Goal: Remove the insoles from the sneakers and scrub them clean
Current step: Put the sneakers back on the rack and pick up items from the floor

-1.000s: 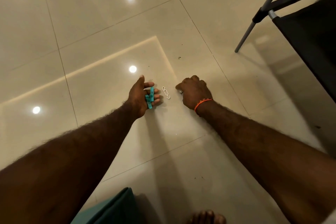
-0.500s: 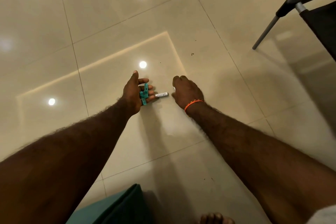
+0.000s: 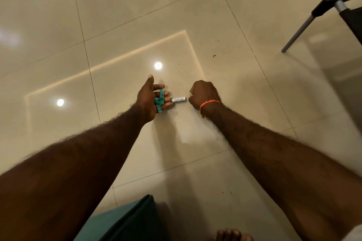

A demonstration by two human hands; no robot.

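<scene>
Two arms reach out over the floor (image 3: 195,15). The left hand (image 3: 151,99) lies palm up with clips (image 3: 159,100) resting on its fingers. A small battery (image 3: 178,100) lies on the floor between the hands, the right hand (image 3: 203,94) just beside it. A chair leg (image 3: 299,31) stands far right. Toes (image 3: 231,235) show near, bottom right.

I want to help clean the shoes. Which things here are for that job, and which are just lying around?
For the job: nothing in view; no sneakers, insoles or brush show.

Just about: teal clips on the open left hand; white battery on the floor; something small and white in the right hand; chair leg.
</scene>
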